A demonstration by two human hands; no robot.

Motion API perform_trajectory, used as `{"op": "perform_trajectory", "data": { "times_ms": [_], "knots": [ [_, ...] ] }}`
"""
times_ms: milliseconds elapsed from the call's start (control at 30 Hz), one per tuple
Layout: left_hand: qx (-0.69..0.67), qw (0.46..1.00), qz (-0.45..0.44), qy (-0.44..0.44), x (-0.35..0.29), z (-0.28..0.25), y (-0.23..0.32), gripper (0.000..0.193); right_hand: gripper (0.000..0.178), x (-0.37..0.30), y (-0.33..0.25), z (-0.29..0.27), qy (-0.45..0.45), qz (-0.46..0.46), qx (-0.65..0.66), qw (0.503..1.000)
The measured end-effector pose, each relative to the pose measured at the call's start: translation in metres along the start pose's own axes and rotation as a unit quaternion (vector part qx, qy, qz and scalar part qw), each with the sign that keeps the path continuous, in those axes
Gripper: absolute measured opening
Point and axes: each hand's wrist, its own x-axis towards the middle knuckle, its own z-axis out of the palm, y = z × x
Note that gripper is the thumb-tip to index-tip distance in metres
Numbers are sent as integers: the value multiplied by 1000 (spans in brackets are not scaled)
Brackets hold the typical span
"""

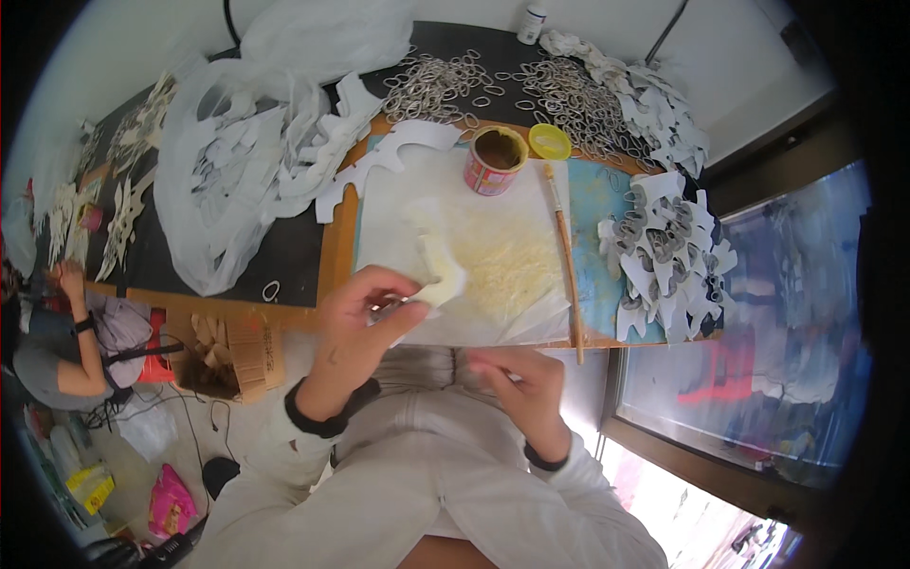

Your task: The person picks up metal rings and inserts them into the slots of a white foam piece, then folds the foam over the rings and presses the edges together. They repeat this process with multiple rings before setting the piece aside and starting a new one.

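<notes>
My left hand (355,322) is closed on the end of a curved, cream-coloured cut-out strip (441,270), held over the near left part of a white sheet (398,223). Something shiny shows between its fingers, too small to name. Below the table's front edge, close to my jacket, is my right hand (526,384); its fingertips are smeared by motion. Yellowish glue stains cover the middle of the sheet. An open pink tin (491,180) with brownish contents stands at the sheet's far edge. A long wooden-handled brush (563,237) lies along its right side.
A yellow lid (550,142) lies beside the tin. Metal rings (441,85) are heaped at the back. White cut-outs with grey rings (664,251) pile up at right. A plastic bag (213,237) of white pieces fills the left. Another person (71,346) sits at far left.
</notes>
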Motion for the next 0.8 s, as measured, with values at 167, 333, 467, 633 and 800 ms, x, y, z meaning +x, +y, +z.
{"op": "perform_trajectory", "data": {
  "times_ms": [167,333,467,633,800],
  "knots": [
    [-13,998,-44,-44,-2,-32,11,20,8,8,-31,-67,-25,-68,-84,994],
    [64,983,-120,-120,11,-35,26,16,7,62,-72,-142,-14,-183,-276,943],
    [111,977,-67,-172,30,-31,32,11,8,182,-64,-162,9,-138,-345,928],
    [103,977,-31,-183,29,-26,47,11,13,308,12,-177,24,-134,-466,874],
    [142,983,-57,-98,15,-43,55,11,13,354,68,-163,-3,-98,-503,859]
  ]
}}
